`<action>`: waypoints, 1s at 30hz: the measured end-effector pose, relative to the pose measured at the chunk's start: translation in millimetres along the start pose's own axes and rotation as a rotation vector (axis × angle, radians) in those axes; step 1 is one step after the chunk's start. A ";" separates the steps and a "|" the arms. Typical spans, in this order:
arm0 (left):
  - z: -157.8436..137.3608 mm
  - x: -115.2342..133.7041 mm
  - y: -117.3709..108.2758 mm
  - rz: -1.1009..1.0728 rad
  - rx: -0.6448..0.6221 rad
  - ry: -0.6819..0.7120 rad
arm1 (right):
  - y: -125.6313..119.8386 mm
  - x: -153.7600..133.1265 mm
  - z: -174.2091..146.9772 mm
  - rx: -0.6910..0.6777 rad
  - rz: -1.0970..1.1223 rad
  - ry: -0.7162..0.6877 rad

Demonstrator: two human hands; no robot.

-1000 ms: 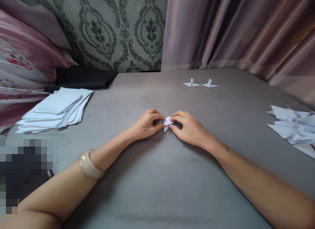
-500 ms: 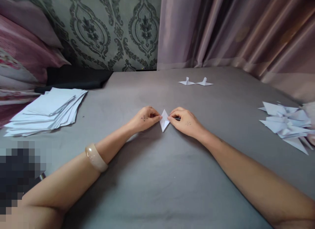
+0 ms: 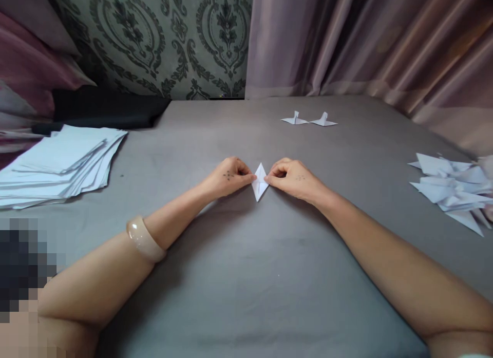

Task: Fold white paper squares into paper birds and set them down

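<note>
A small diamond-shaped piece of folded white paper (image 3: 260,186) is held between my two hands, its points facing away from me and toward me. My left hand (image 3: 233,177) pinches its left corner between thumb and fingers. At the right corner, my right hand (image 3: 295,178) grips the paper in the same way. A crease or slit runs down the middle of the diamond. Fingertips cover both side corners.
Two folded paper cranes (image 3: 323,120) stand at the back of the grey cloth surface (image 3: 215,276). A stack of white paper sheets (image 3: 61,157) lies at left, with a black cloth (image 3: 103,106) behind it. Several folded paper pieces (image 3: 450,183) are heaped at right.
The view has shifted slightly, so the surroundings sit higher in the picture. Both hands still pinch the folded paper, which looks a little wider between them.
</note>
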State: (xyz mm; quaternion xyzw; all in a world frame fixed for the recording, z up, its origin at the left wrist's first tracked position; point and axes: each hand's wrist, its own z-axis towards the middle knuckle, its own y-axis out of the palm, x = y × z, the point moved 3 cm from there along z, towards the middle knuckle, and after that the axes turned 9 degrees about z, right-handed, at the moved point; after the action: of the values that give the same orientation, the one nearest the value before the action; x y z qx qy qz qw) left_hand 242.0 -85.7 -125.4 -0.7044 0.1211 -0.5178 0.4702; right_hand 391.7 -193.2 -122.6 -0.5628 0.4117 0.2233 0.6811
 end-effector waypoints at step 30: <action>-28.5 27.6 13.2 0.643 0.032 0.427 | 17.4 -22.0 -34.5 -0.049 -0.580 -0.399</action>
State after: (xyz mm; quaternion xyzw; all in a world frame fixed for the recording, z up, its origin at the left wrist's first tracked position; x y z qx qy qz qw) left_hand 234.2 -126.1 -118.2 -0.4993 0.4230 -0.4807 0.5837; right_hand 355.3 -217.9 -115.8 -0.6177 0.0881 0.1358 0.7695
